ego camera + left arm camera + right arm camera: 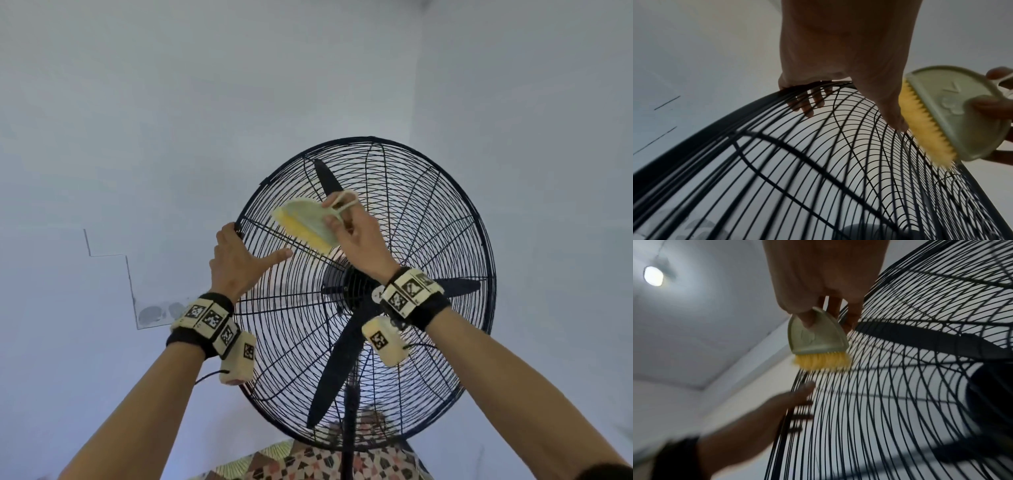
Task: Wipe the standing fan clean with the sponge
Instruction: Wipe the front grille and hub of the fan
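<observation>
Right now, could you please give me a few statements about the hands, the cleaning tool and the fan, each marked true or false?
1. The right hand holds a green-backed brush with yellow bristles. True.
2. The left hand hangs free of the fan. False: it grips the rim of the fan guard.
3. The bristles meet the guard wires. True.
4. The guard has been taken off the blades. False: a blade sits behind the wires.

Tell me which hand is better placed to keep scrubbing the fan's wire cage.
The right hand. It already holds the brush, whose yellow bristles meet the fan grille's upper left. The left hand grips the grille's rim, probably steadying it.
</observation>
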Motion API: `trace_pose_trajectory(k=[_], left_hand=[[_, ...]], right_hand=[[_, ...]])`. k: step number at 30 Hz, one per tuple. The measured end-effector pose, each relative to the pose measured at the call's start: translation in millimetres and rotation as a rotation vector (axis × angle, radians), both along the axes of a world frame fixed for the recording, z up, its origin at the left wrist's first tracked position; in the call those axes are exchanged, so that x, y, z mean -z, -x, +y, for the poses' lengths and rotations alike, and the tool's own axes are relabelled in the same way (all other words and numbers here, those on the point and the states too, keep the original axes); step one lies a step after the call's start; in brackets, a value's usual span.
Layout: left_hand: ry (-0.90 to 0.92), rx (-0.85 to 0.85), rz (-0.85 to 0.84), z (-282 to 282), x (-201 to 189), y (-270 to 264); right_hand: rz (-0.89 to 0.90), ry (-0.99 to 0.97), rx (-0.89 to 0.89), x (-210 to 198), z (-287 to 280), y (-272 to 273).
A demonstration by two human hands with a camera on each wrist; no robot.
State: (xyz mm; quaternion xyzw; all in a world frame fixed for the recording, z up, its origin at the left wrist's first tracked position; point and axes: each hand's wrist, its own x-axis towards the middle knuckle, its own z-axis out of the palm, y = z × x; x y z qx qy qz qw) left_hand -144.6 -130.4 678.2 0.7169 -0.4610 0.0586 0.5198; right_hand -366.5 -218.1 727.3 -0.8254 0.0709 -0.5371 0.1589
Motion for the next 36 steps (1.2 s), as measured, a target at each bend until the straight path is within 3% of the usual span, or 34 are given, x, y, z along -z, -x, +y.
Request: trace_pose_trajectory(k=[4, 6, 10, 12, 16, 22, 24, 26, 29, 31, 34, 36], left_hand=[[0.012, 0.001, 0.005, 3.4, 3.7, -2.6], [0.009, 0.001, 0.012, 1.9, 4.8, -2.8], [-0.006, -0.007, -0.002, 0.2, 2.0, -0.8], [-0.014, -0.001, 0.003, 1.7, 1.3, -0.4], [-0.015, -0.001, 0.009, 5.3, 3.0, -1.5], [-0.025, -0.001, 0.017, 3.6, 0.1, 0.4], [-0.036, 0.001, 0.018, 4.4, -0.9, 0.3], [-0.063, -0.043, -0.022, 5.3, -3.5, 3.3], [-0.091, -0.116, -0.139, 1.9, -7.4, 18.7], [-0.099, -0.147, -0.156, -3.9, -7.6, 29.5], [-0.108, -0.217, -0.139, -11.8, -7.1, 34.1], [-0.117, -0.215, -0.128, -12.4, -7.9, 32.7]], right_hand=[[-0.324, -0.134, 0.062, -20.7, -22.1, 20.0], [-0.266, -0.08, 0.116, -10.1, -24.4, 18.3], [0.073, -0.037, 0.024, 13.3, -12.3, 1.1], [0.031, -0.074, -0.002, 0.6, -6.8, 3.6], [-0.29, -0.192, -0.008, -25.6, -18.1, 24.2], [0.049, -0.141, -0.073, 11.6, -7.2, 5.6], [0.011, -0.199, -0.11, 0.5, -4.6, 9.8], [-0.138, -0.32, -0.148, -15.4, -9.6, 23.2], [-0.301, -0.389, -0.081, -23.4, -18.3, 42.7], [-0.254, -0.4, -0.014, -9.1, -19.1, 42.1], [-0.061, -0.364, -0.107, 21.6, -12.1, 27.0], [0.002, -0.343, -0.142, 21.4, -9.7, 24.7]])
